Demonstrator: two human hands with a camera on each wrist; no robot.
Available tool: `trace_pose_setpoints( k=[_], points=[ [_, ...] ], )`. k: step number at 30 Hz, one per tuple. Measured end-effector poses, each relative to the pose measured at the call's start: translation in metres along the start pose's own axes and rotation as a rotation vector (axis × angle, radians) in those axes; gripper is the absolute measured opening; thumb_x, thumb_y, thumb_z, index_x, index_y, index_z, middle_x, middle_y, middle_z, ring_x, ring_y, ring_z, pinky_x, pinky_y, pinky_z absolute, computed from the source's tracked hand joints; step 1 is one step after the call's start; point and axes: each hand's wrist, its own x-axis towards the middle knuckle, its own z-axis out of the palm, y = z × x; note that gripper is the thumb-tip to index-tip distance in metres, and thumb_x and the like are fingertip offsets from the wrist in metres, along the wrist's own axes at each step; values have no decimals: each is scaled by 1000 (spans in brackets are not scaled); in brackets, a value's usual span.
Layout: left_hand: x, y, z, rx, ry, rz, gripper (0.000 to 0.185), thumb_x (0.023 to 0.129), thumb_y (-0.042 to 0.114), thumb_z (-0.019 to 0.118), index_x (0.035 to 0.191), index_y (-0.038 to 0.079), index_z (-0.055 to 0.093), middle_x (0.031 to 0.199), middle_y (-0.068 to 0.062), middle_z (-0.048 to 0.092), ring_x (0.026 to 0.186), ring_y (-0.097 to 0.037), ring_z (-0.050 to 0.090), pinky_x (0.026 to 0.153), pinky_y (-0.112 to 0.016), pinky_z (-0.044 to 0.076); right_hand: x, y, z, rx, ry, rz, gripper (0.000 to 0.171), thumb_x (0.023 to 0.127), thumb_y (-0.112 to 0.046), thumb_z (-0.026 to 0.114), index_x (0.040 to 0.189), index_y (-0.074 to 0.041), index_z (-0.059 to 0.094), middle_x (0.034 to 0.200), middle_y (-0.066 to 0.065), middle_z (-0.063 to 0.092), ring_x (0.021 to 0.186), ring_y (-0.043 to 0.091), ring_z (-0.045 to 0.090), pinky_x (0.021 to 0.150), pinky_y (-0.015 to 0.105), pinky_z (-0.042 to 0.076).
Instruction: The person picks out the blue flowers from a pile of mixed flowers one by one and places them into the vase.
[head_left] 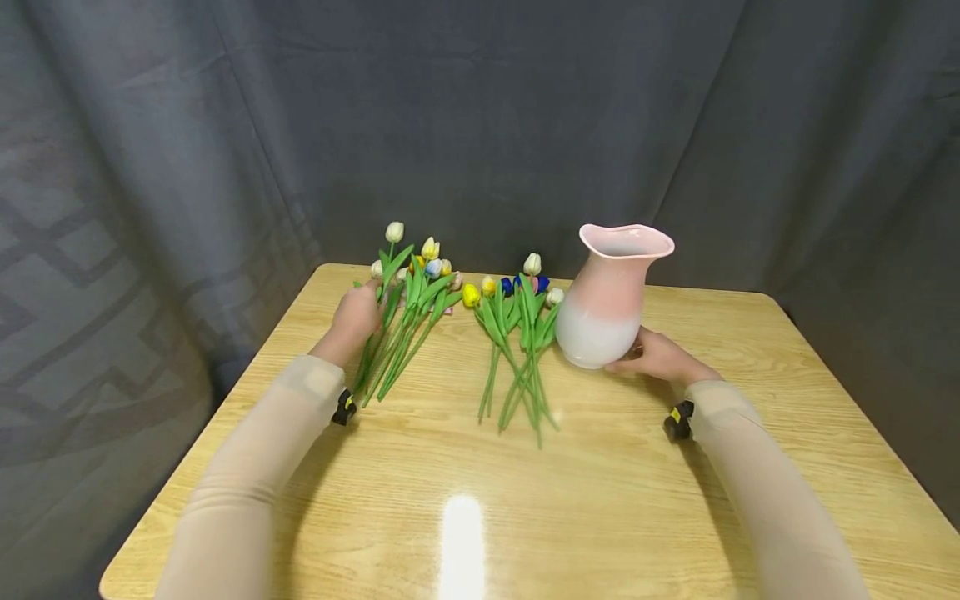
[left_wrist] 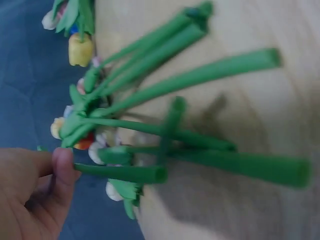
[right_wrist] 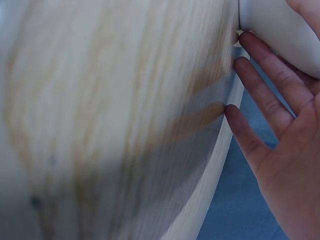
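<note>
1. The left hand (head_left: 357, 315) pinches one green stem (left_wrist: 120, 172) of the left bunch (head_left: 408, 312), thumb curled on it.
2. The right hand (head_left: 658, 357) rests against the lower side of the vase (head_left: 609, 293), fingers (right_wrist: 265, 97) straight and a little spread.
3. The vase stands upright on the table (head_left: 750, 400), just right of the second bunch (head_left: 519, 342).

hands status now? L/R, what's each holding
Left hand: pinching a green stem of the left tulip bunch.
Right hand: open, straight fingers against the base of the pink-and-white vase.
</note>
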Motion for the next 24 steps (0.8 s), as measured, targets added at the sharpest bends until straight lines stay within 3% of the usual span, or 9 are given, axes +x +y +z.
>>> trace_pose_setpoints(
  k=[8,17,24],
  points=[
    [-1,-11,8,-29,-229,-62,51,95,0,53,143,-4,40,64,-11,64,44,-12,56,48,-25,48,3,1,0,5,7,12,77,77,-40,81,135,-8,42,119,13,60,104,30,59,86,43,49],
    [1,-13,14,-20,-353,-105,53,95,1,58,144,-1,39,58,-8,60,43,-11,58,47,-24,52,3,2,2,-18,13,4,75,78,-42,80,134,-7,43,116,15,62,104,30,60,86,43,49],
    [6,-16,14,-20,-426,-112,52,98,5,53,146,1,35,76,-16,60,43,-11,57,48,-26,54,1,2,2,-2,6,20,79,78,-41,80,138,-9,39,122,14,59,108,31,59,91,48,48]
  ],
)
